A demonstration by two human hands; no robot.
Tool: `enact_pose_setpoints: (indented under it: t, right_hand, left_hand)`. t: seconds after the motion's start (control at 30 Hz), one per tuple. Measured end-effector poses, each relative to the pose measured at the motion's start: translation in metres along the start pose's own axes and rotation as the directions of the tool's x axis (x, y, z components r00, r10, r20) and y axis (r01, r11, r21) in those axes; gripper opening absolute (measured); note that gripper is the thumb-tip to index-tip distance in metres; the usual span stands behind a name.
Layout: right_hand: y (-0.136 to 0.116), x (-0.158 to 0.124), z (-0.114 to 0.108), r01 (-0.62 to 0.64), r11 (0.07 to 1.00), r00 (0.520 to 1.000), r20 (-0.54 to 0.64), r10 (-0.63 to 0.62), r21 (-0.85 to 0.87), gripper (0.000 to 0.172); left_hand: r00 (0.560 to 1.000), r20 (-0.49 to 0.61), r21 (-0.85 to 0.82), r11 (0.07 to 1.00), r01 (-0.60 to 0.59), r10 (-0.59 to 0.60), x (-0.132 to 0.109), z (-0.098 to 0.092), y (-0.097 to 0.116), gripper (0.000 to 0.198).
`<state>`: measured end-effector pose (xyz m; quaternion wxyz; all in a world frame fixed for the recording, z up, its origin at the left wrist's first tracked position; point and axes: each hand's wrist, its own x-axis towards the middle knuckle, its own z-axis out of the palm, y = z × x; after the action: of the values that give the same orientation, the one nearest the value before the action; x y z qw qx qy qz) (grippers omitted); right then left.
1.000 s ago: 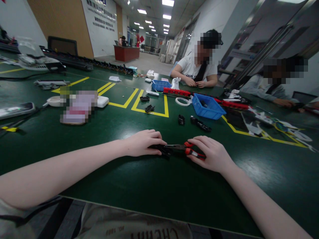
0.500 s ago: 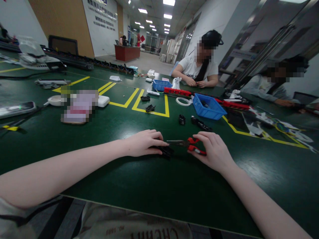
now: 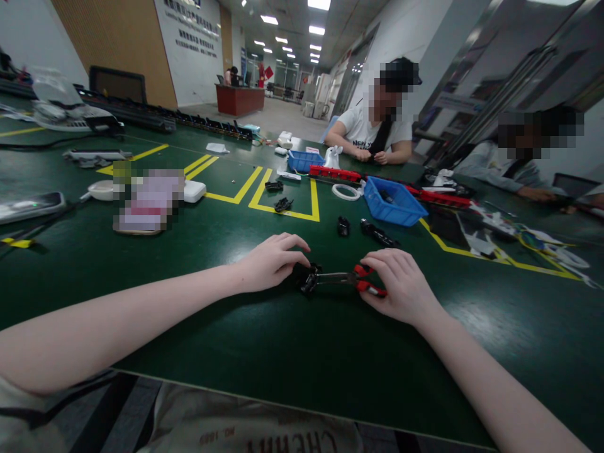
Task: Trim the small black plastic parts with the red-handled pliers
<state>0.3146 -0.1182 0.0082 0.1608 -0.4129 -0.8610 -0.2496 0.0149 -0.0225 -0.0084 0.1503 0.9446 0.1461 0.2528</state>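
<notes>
My right hand (image 3: 399,283) is closed around the red handles of a pair of long-nose pliers (image 3: 340,279), whose metal jaws point left. The tips of the jaws meet a small black plastic part (image 3: 309,280) over the green table (image 3: 292,365). Just left of that part is my left hand (image 3: 278,264), its fingers spread and slightly curled. The fingertips are close to the part's left end; whether they touch it I cannot tell. Dark shadow hides some of the part's outline.
Beyond my hands lie more black parts (image 3: 379,234) and a blue bin (image 3: 394,202) with black pieces inside. A phone (image 3: 150,201) rests to the left. A white ring roll (image 3: 346,192) lies beside the bin. Two people sit across the table at the right.
My left hand's fingers have lifted and spread from the black part, which now shows more and is turned. The plier tips have moved slightly down and now meet the part.
</notes>
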Motion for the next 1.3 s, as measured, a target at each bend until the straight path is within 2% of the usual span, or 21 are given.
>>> enact_pose_setpoints:
  t: [0.1,0.17,0.23,0.37,0.5,0.67,0.8,0.93,1.3]
  right_hand:
    - [-0.002,0.001,-0.002,-0.036,0.999,0.999,0.005,0.036,0.011,0.043]
    - [-0.001,0.0,-0.002,-0.065,0.998,0.998,0.007,0.065,0.018,0.045]
    - [0.0,0.0,-0.002,-0.09,0.996,0.996,0.011,0.09,0.016,0.044]
    - [0.001,-0.001,-0.001,-0.129,0.992,0.991,0.045,0.128,0.011,0.041]
    - [-0.001,-0.001,-0.001,-0.147,0.989,0.987,0.069,0.144,0.036,0.036]
    - [-0.008,0.0,-0.003,-0.123,0.99,0.99,0.082,0.118,0.072,0.027]
    - [-0.011,0.003,-0.002,-0.132,0.989,0.989,0.073,0.127,0.062,0.038]
    - [-0.014,0.006,0.0,-0.179,0.981,0.98,0.103,0.172,0.073,0.043]
    - [-0.027,0.015,0.004,-0.179,0.973,0.977,0.143,0.159,0.145,0.042]
  left_hand:
    - [0.996,-0.063,-0.037,0.997,0.062,-0.064,0.0,-0.002,0.003,0.026]
    - [0.995,-0.064,-0.062,0.995,0.076,-0.08,0.0,-0.003,0.007,0.023]
    - [0.996,-0.03,-0.067,0.994,0.084,-0.086,0.001,-0.002,0.012,0.024]
    - [0.995,0.068,0.011,0.998,0.07,-0.07,0.002,0.004,0.02,0.045]
    - [0.992,0.121,0.058,0.998,0.038,-0.045,0.002,0.01,0.017,0.034]
    - [0.99,0.128,-0.091,0.994,0.066,-0.054,0.003,0.008,0.01,0.029]
    - [0.987,0.152,-0.219,0.971,0.094,-0.061,0.004,0.005,0.008,0.024]
    - [0.986,0.146,-0.266,0.956,0.121,-0.084,0.004,0.005,0.007,0.022]
    - [0.977,0.158,-0.337,0.922,0.192,-0.145,0.005,0.005,0.003,0.014]
